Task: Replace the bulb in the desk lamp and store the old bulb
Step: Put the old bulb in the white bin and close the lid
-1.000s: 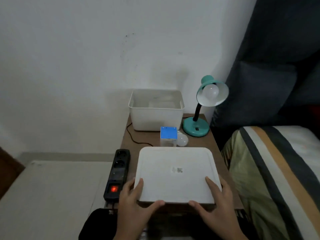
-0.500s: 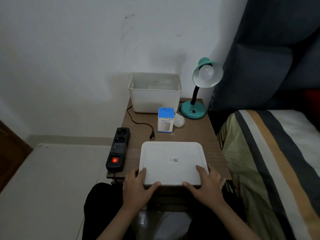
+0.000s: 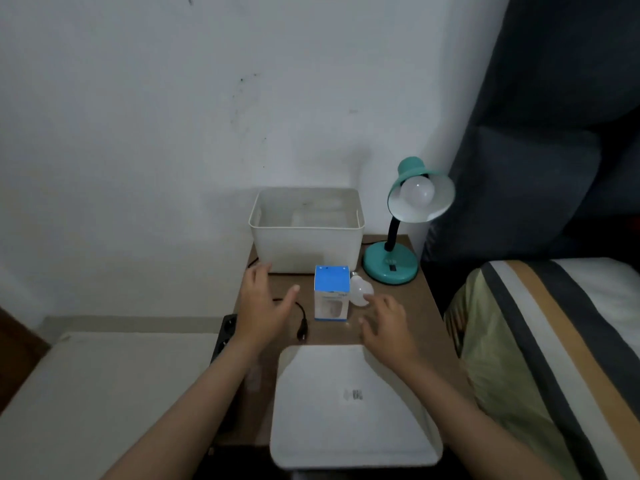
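A teal desk lamp [image 3: 391, 268] stands at the table's back right, with a white bulb [image 3: 417, 191] in its shade. A blue and white bulb box [image 3: 331, 293] stands mid-table, and a loose white bulb [image 3: 361, 289] lies right of it. My left hand [image 3: 264, 306] hovers open left of the box, near the white bin [image 3: 306, 247]. My right hand [image 3: 386, 323] hovers open just in front of the loose bulb, fingers spread. Neither hand holds anything. The white lid [image 3: 349, 410] lies flat at the table's front edge.
A black power strip [image 3: 225, 336] lies at the table's left edge, partly hidden by my left arm. A black cord with plug [image 3: 302, 327] lies between my hands. A striped bed [image 3: 554, 358] is on the right, the wall behind.
Both hands have let go of the white lid and moved forward over the table towards the box and the loose bulb. The lid now lies at the front edge.
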{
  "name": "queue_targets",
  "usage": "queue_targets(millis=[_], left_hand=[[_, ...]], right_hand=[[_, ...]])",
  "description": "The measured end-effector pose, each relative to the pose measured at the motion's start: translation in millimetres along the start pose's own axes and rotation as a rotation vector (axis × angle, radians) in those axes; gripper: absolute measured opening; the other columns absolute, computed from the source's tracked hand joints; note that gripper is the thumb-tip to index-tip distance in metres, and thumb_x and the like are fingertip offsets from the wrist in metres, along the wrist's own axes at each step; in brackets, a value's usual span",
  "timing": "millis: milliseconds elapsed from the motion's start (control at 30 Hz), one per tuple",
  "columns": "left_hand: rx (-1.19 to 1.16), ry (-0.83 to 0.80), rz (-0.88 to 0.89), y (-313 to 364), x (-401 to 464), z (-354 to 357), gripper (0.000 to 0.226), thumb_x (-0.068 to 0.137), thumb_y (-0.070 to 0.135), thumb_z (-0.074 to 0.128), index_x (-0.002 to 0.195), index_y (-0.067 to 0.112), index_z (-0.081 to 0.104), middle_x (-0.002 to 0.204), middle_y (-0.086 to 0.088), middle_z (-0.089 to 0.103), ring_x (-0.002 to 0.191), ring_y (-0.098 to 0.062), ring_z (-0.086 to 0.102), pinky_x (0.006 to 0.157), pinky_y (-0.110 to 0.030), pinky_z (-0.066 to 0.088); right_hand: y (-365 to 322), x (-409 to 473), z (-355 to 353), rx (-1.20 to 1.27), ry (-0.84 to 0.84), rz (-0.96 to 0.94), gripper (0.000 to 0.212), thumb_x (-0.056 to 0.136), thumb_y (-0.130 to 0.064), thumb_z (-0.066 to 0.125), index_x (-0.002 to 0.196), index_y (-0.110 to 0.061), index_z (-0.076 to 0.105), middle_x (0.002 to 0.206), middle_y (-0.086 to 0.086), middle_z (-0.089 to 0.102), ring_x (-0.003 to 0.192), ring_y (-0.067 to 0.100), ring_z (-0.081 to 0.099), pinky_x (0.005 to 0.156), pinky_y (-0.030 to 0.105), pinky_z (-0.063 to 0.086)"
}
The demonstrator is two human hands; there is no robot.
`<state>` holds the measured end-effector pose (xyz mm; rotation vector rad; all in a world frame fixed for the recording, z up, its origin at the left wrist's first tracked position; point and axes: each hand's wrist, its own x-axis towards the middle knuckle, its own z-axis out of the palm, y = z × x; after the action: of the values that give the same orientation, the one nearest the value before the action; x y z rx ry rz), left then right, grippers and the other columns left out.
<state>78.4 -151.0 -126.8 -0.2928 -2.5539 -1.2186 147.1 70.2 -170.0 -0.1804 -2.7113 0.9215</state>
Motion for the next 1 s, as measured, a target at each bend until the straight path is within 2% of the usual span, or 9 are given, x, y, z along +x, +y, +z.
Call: queue_targets(millis=[167,267,400,567,667,733,800,933,1000], left_hand=[[0.080,0.003,-0.032,-12,81,8,0.073,0.083,0.040,0.064,0.137,0.004,0.032,0.141,-0.019,0.031,0.133,-0.034,0.030,0.107,-0.042,0.033],[0.122,-0.010,-0.077,-22,118,9,0.082,0.083,0.051,0.059,0.142,0.007,0.024,0.152,-0.018,0.018,0.141,-0.033,0.015,0.112,-0.047,0.025],[0.181,-0.036,-0.070,-32,151,11,0.088,0.081,0.059,0.057,0.144,0.007,0.023,0.155,-0.016,0.016,0.143,-0.030,0.013,0.115,-0.046,0.020],[0.177,-0.083,-0.075,-41,162,20,0.094,0.079,0.064,0.054,0.146,0.008,0.019,0.156,-0.011,0.018,0.143,-0.025,0.016,0.116,-0.046,0.019],[0.141,-0.079,-0.091,-46,161,23,0.097,0.077,0.066,0.055,0.146,0.010,0.017,0.157,-0.008,0.015,0.144,-0.022,0.013,0.117,-0.045,0.017],[0.144,-0.077,-0.084,-49,163,25,0.100,0.075,0.069,0.054,0.147,0.010,0.016,0.157,-0.008,0.016,0.144,-0.022,0.013,0.117,-0.045,0.018],[0.140,-0.081,-0.091,-53,165,26,0.102,0.072,0.074,0.052,0.146,0.012,0.018,0.155,-0.008,0.021,0.143,-0.024,0.018,0.116,-0.046,0.023],[0.089,-0.076,-0.113,-61,168,27,0.103,0.062,0.086,0.049,0.139,0.021,0.028,0.144,-0.005,0.038,0.132,-0.024,0.036,0.103,-0.049,0.042],[0.077,-0.086,-0.111,-65,170,27,0.105,0.060,0.087,0.051,0.139,0.023,0.027,0.143,-0.004,0.039,0.131,-0.024,0.038,0.102,-0.048,0.043]], right_hand=[[16,48,10,-0.082,-0.103,-0.103,0.062,0.078,-0.011,0.058,0.136,-0.022,0.042,0.134,0.010,0.044,0.118,0.030,0.043,0.097,0.036,0.039],[30,62,16,-0.143,-0.155,-0.158,0.066,0.078,-0.018,0.060,0.139,-0.029,0.037,0.137,0.011,0.037,0.122,0.028,0.041,0.095,0.032,0.039],[45,73,25,-0.090,-0.168,-0.148,0.057,0.077,-0.029,0.065,0.129,-0.036,0.043,0.128,0.001,0.039,0.114,0.020,0.048,0.082,0.025,0.045],[48,71,25,0.058,0.033,-0.051,0.042,0.076,-0.024,0.071,0.110,-0.035,0.051,0.109,-0.006,0.044,0.094,0.013,0.057,0.069,0.013,0.042],[33,70,5,0.177,0.167,-0.088,0.045,0.074,-0.015,0.074,0.106,-0.034,0.048,0.107,-0.006,0.048,0.098,0.004,0.053,0.074,0.005,0.042],[16,69,-8,0.338,0.172,-0.129,0.044,0.076,-0.013,0.070,0.110,-0.029,0.047,0.111,-0.004,0.049,0.093,0.013,0.056,0.075,0.022,0.051],[-9,72,-20,0.549,0.098,-0.146,0.049,0.078,-0.011,0.063,0.121,-0.023,0.042,0.113,0.001,0.047,0.079,0.030,0.055,0.063,0.042,0.053],[-63,116,-38,0.505,0.195,-0.307,0.043,0.077,-0.026,0.066,0.108,-0.038,0.038,0.104,-0.002,0.046,0.076,0.013,0.051,0.059,0.018,0.045],[-77,154,-33,0.424,0.188,-0.295,0.041,0.078,-0.030,0.068,0.104,-0.038,0.038,0.102,-0.004,0.044,0.079,0.007,0.050,0.061,0.014,0.042]])
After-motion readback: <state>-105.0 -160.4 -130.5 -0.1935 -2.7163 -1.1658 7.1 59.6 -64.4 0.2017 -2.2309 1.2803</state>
